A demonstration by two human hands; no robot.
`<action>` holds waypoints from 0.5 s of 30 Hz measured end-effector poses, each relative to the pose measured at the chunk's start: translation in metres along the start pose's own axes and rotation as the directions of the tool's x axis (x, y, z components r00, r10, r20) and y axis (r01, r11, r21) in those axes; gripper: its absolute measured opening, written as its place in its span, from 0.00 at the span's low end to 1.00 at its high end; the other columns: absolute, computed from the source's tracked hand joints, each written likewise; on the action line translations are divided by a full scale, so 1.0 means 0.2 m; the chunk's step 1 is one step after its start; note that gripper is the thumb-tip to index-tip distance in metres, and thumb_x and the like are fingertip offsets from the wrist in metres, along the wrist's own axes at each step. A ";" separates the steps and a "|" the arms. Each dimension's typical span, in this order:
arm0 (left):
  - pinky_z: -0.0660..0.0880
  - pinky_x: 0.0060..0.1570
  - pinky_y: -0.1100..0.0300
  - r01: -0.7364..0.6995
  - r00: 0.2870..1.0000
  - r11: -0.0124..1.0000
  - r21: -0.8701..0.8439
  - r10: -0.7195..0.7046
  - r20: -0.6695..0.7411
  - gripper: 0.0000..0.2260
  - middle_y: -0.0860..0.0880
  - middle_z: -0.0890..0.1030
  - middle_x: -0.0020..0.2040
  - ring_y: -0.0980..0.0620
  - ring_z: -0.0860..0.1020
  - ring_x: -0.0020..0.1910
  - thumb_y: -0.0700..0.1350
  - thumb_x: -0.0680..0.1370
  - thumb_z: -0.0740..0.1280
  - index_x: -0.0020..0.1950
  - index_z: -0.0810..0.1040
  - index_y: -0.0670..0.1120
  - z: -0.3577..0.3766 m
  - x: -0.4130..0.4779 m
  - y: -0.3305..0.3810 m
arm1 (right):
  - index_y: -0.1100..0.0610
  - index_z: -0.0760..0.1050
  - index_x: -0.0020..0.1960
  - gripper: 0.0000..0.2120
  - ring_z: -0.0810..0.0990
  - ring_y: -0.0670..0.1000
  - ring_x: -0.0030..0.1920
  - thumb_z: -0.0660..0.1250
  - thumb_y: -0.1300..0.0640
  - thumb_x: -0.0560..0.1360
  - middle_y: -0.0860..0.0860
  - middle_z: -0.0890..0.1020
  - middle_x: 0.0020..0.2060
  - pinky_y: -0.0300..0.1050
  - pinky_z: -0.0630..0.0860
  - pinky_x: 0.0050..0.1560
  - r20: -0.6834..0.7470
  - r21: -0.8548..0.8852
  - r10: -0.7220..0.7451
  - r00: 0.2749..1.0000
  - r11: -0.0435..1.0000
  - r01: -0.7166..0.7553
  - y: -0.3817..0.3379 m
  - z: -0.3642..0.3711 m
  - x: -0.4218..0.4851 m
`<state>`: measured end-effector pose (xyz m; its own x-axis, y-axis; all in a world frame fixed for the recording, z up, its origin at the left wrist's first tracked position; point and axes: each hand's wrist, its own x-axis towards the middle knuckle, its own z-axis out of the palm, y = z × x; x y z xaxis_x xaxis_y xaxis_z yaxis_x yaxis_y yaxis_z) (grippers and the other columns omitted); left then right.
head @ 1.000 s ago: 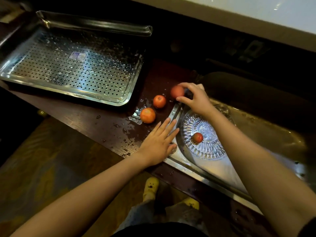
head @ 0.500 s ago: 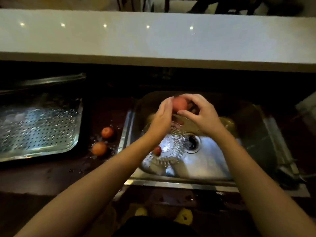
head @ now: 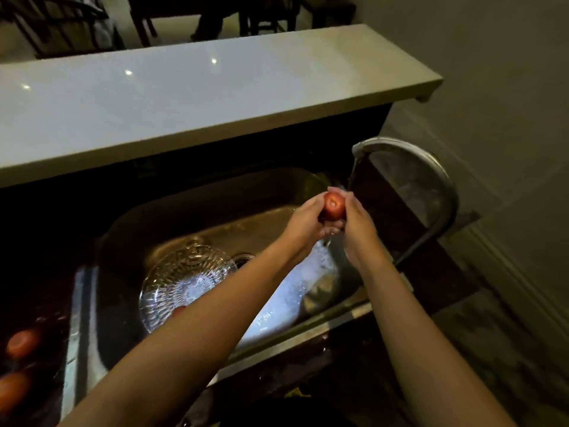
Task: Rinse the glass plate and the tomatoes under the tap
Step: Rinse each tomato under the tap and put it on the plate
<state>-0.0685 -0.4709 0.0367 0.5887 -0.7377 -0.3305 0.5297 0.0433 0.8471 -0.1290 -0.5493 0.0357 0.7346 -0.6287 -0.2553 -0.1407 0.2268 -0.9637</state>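
Both hands are up over the sink's (head: 172,217) right end: left hand (head: 303,224) and right hand (head: 357,229) cupped shut around one tomato (head: 334,206), right under the tap's (head: 409,155) thin stream (water runs off below the fingers). The glass plate (head: 181,278) lies in the basin's left half, another tomato (head: 178,310) on it. Two more tomatoes (head: 21,342) wait on the wet table at the sink's left edge.

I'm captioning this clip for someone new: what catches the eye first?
Both hands, left hand and right hand, cup a red tomato under the running tap over the sink. The cut-glass plate glitters in the basin's left half.
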 end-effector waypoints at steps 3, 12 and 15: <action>0.78 0.38 0.65 0.035 0.999 0.999 -0.029 -0.034 0.017 0.16 0.42 0.78 0.53 0.52 0.78 0.37 0.46 0.83 0.53 0.68 0.69 0.45 0.06 0.10 -0.05 | 0.44 0.81 0.47 0.16 0.83 0.44 0.39 0.53 0.47 0.80 0.47 0.82 0.44 0.36 0.78 0.33 -0.119 0.136 0.063 0.991 0.990 -0.047 0.01 -0.06 0.07; 0.75 0.29 0.68 0.013 1.000 1.000 -0.010 -0.013 -0.004 0.17 0.38 0.76 0.57 0.56 0.80 0.30 0.44 0.82 0.52 0.69 0.70 0.43 0.06 0.28 -0.12 | 0.42 0.78 0.48 0.16 0.82 0.49 0.46 0.52 0.44 0.80 0.50 0.82 0.45 0.42 0.80 0.44 -0.109 0.146 0.113 0.988 0.985 -0.096 0.07 -0.11 0.17; 0.76 0.32 0.67 -0.011 1.000 0.999 0.031 0.012 -0.007 0.17 0.39 0.76 0.58 0.55 0.80 0.34 0.47 0.82 0.54 0.68 0.71 0.44 0.06 0.30 -0.13 | 0.38 0.77 0.50 0.14 0.80 0.47 0.50 0.51 0.43 0.80 0.48 0.80 0.49 0.37 0.78 0.42 -0.081 0.063 0.084 0.993 0.995 -0.079 0.08 -0.12 0.17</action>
<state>-0.0556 -0.5242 -0.0004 0.5992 -0.7323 -0.3236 0.5037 0.0306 0.8634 -0.1218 -0.5859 0.0104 0.6635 -0.6658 -0.3413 -0.1568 0.3222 -0.9336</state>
